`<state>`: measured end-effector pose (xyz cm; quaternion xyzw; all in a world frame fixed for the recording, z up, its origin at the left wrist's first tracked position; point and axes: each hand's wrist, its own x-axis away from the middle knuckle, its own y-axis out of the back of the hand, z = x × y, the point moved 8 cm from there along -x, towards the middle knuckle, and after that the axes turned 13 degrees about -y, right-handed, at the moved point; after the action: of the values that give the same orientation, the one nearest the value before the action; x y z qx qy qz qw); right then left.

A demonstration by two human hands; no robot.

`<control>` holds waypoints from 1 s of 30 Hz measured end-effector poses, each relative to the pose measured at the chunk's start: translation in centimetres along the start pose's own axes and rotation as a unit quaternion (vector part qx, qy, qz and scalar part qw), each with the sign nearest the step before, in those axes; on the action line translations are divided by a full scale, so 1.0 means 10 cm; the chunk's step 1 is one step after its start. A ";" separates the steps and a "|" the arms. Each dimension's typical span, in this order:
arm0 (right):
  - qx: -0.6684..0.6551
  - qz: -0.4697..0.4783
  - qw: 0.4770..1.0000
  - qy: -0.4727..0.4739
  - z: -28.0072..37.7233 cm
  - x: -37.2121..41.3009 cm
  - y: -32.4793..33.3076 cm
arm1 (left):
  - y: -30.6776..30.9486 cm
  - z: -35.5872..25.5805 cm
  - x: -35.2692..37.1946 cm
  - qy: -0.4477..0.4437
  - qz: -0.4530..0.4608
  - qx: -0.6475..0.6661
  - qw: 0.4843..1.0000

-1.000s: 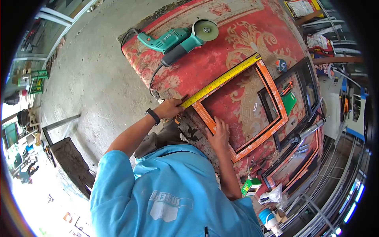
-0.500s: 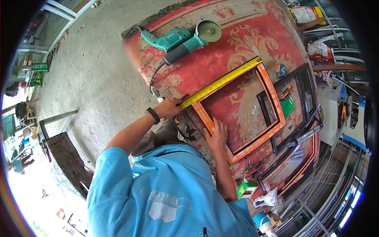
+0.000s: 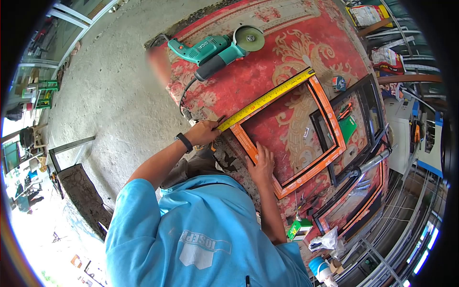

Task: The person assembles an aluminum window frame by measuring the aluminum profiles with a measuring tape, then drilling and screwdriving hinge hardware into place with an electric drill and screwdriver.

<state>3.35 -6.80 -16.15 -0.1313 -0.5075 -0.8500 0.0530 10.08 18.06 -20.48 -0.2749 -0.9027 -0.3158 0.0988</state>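
Left hand (image 3: 204, 132), black band on wrist, grip closed with fingers pinched on near end of yellow tape measure (image 3: 265, 100), a slim dark item (image 3: 221, 118) poking out by the fingers; tape runs along one side of the orange-wrapped frame (image 3: 313, 179), its far end at the frame's far corner. Right hand (image 3: 262, 165), grip loosely open, not clenched, fingers laid over the frame's near bar. Frame lies on the red patterned counter (image 3: 258, 138), green angle grinder (image 3: 224, 57) well apart beyond the tape, small round item (image 3: 339, 83) near the far corner.
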 end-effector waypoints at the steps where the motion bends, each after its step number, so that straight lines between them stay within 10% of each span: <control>1: -0.001 0.001 1.000 -0.001 0.00 0.00 0.00 | -0.01 0.00 0.00 0.004 0.001 0.001 1.000; 30: -0.010 0.012 0.999 -0.030 -0.05 0.01 0.00 | -0.05 0.04 -0.02 0.010 0.017 0.085 0.996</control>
<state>3.19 -7.28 -16.35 -0.1639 -0.4984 -0.8500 0.0468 9.97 17.89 -21.11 -0.2777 -0.9205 -0.2389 0.1363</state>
